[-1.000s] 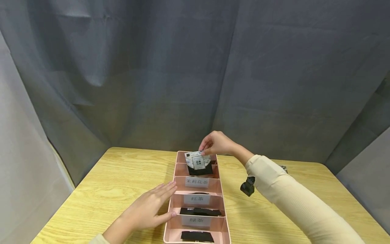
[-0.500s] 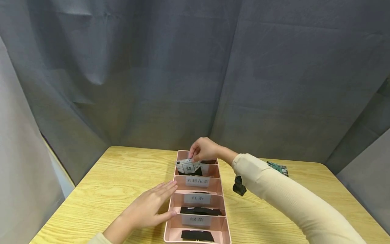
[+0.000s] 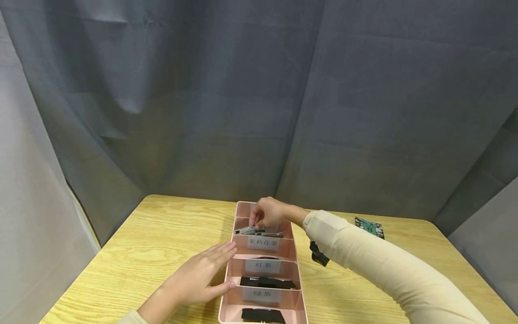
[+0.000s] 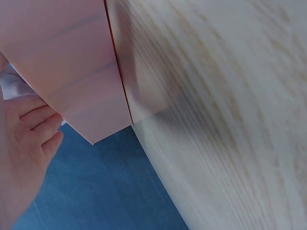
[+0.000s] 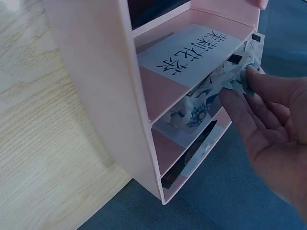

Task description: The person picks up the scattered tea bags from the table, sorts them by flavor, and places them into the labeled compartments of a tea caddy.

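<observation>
A pink divided box (image 3: pixel 290 308) stands on the table, its compartments lined up front to back and bearing label cards. My right hand (image 3: pixel 270 212) reaches into the second compartment from the back. In the right wrist view its thumb and fingers pinch a white tea sachet (image 5: pixel 235 74) with blue floral print, and another floral sachet (image 5: pixel 189 112) shows in that compartment. My left hand (image 3: pixel 198 275) rests its straight fingers and thumb against the box's left rim. The left wrist view shows that hand (image 4: pixel 26 143) beside the pink side wall.
Black sachets lie in the front compartments, one (image 3: pixel 263 315) nearest me and another (image 3: pixel 267 282) behind it. A green patterned packet (image 3: pixel 369 227) lies on the wooden table (image 3: pixel 174 225) at the back right. A grey curtain (image 3: pixel 226 112) hangs behind the table.
My right hand has moved left and down with the sachet, lowering it from above the box into the second compartment from the back. The left hand stays in place.
</observation>
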`<action>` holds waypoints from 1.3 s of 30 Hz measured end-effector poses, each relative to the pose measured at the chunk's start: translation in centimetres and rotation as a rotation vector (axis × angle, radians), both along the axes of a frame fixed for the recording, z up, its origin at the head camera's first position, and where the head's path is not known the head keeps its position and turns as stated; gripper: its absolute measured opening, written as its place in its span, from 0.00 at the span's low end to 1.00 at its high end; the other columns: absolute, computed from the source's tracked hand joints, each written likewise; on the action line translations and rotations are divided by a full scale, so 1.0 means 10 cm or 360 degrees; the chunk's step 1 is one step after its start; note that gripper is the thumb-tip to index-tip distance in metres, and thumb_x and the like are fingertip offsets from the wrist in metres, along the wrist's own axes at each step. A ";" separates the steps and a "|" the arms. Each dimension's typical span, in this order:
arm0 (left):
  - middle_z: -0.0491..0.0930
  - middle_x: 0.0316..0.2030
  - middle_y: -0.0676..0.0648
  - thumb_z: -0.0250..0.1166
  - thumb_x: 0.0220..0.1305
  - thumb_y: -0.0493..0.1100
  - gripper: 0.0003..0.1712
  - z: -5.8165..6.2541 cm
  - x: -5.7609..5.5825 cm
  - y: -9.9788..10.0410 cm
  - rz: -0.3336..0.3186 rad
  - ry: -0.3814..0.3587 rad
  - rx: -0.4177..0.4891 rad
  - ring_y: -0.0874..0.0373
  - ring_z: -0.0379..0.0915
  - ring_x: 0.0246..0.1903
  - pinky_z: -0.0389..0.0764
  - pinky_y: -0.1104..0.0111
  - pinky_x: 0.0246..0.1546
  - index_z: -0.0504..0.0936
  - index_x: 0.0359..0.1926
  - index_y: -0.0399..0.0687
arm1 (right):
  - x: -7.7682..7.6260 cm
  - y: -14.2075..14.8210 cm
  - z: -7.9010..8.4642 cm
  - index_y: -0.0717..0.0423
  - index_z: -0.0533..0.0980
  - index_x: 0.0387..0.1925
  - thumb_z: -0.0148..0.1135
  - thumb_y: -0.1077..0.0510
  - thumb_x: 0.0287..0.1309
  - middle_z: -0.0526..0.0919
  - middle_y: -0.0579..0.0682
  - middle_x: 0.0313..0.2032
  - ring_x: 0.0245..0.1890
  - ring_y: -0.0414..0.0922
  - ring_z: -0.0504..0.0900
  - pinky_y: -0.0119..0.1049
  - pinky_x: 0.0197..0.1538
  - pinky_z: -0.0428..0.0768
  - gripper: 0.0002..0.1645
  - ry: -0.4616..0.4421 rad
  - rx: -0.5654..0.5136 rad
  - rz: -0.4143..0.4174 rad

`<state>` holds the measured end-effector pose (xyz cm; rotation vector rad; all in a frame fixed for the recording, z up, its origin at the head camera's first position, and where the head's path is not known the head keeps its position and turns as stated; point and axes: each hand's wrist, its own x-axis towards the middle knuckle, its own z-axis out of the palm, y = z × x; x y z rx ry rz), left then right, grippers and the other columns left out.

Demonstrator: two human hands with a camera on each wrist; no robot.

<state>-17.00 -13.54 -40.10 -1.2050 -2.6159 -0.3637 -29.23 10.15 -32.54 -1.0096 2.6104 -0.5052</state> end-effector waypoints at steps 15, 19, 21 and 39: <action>0.68 0.67 0.39 0.60 0.63 0.58 0.38 -0.03 -0.03 0.01 0.0001 0.0072 0.0014 0.49 0.65 0.68 0.73 0.56 0.66 0.69 0.65 0.37 | 0.00 0.26 0.12 0.60 0.85 0.38 0.66 0.62 0.56 0.89 0.50 0.35 0.33 0.34 0.84 0.26 0.40 0.84 0.08 -0.0063 -0.0088 0.0015; 0.68 0.67 0.40 0.60 0.63 0.58 0.38 -0.04 -0.03 0.00 0.0004 0.0092 0.0007 0.50 0.65 0.68 0.72 0.56 0.66 0.69 0.66 0.38 | 0.01 0.41 0.13 0.61 0.84 0.37 0.66 0.61 0.56 0.89 0.52 0.34 0.34 0.35 0.85 0.26 0.39 0.84 0.08 -0.0049 -0.0134 -0.0016; 0.68 0.67 0.40 0.60 0.63 0.58 0.38 -0.05 -0.03 0.00 0.0002 0.0092 0.0011 0.50 0.66 0.68 0.72 0.56 0.66 0.69 0.66 0.38 | 0.01 0.49 0.13 0.61 0.84 0.37 0.66 0.62 0.56 0.89 0.53 0.35 0.34 0.36 0.85 0.25 0.38 0.83 0.08 -0.0057 -0.0159 -0.0047; 0.68 0.67 0.40 0.61 0.63 0.57 0.37 -0.03 -0.03 -0.01 -0.0005 0.0110 0.0016 0.49 0.66 0.67 0.72 0.56 0.66 0.70 0.65 0.37 | 0.04 1.43 -0.06 0.64 0.83 0.39 0.65 0.60 0.58 0.88 0.59 0.34 0.32 0.40 0.86 0.32 0.36 0.86 0.11 -0.0109 -0.0333 -0.0403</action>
